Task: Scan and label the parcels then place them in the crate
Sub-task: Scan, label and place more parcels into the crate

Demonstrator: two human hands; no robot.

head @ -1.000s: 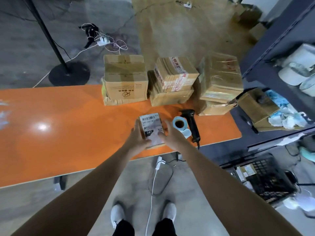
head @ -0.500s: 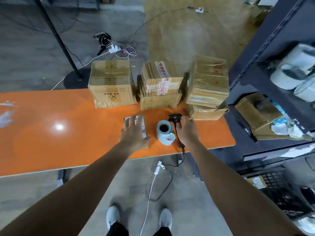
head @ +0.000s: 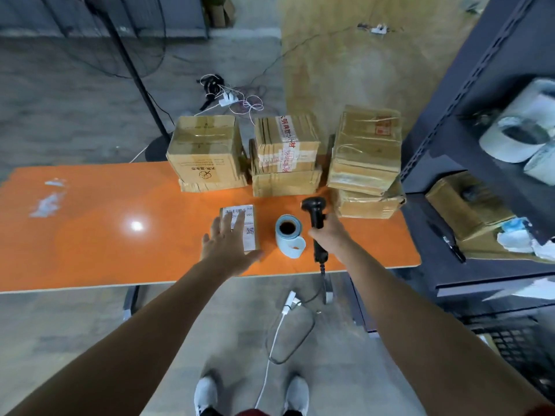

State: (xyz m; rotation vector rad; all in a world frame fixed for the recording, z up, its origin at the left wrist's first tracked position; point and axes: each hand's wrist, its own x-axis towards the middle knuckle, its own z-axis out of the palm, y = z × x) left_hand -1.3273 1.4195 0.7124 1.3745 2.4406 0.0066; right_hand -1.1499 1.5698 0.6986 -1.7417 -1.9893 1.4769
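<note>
Since a second ago, when both hands were on the small parcel (head: 251, 223), my right hand (head: 329, 235) has left it and closed round the handle of the black scanner (head: 314, 213), which lay on the table (head: 90, 235) half a second ago and now stands raised, head up and away from me. Its cable (head: 323, 280) hangs from the base over the near edge of the table.

My left hand (head: 228, 247) lies flat on the parcel, fingers straight and spread, holding nothing. The parcel rests label up on the orange table near its front edge, the barcode end showing beyond my fingertips. Just to its right stands the pale blue label roll (head: 288, 235), between the parcel and the scanner, touching neither.

Along the far edge of the table sit three stacks of cardboard boxes: a left stack (head: 207, 154), a middle stack (head: 285, 157) with red-printed tape, and a right stack (head: 365, 157). A black crate (head: 510, 343) shows partly on the floor at the lower right, below a dark shelf rack (head: 480, 115).
</note>
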